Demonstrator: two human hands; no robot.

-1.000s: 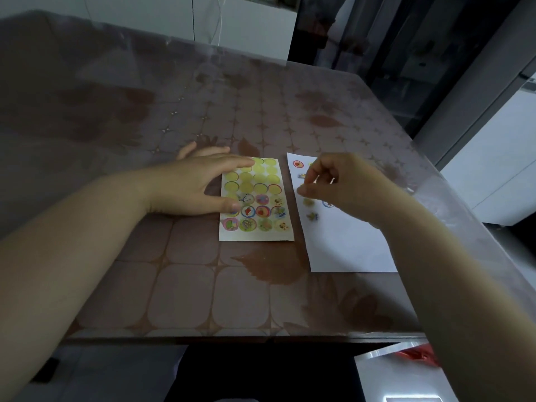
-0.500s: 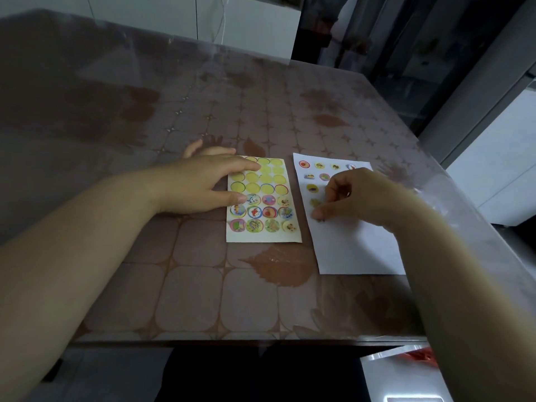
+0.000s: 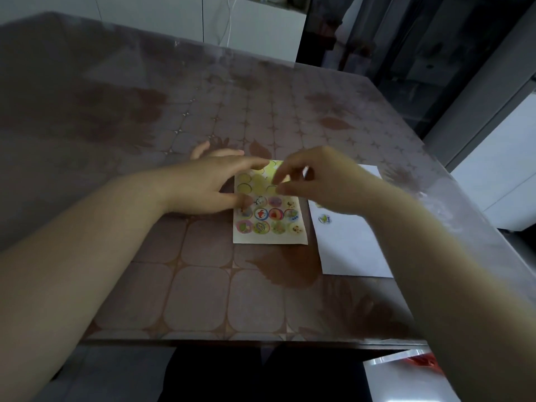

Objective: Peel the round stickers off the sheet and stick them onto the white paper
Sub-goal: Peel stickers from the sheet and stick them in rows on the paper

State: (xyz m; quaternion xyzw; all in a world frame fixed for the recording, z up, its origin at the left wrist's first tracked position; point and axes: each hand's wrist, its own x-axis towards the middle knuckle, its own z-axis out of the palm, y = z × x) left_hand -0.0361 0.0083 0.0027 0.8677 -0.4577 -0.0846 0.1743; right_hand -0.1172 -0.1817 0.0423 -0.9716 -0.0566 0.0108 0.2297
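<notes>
The sticker sheet [image 3: 270, 227] lies on the table in front of me; its upper rows are empty yellow circles and its lower rows hold several round picture stickers. My left hand [image 3: 203, 184] presses the sheet's left edge with straight fingers. My right hand [image 3: 324, 181] hovers over the sheet's upper right, thumb and forefinger loosely curled and slightly apart, with nothing seen between them; it is blurred. The white paper [image 3: 351, 250] lies right of the sheet, its top hidden by my right hand. One stuck sticker [image 3: 324, 219] shows on it.
The brown patterned table [image 3: 203, 300] has a glossy cover; its near edge runs below my forearms and its right edge slants close to the paper. A white box [image 3: 406, 378] with something red sits below the table at the lower right.
My right hand has left the white paper and swung left over the sticker sheet. My left hand has stayed pressed on the sheet.
</notes>
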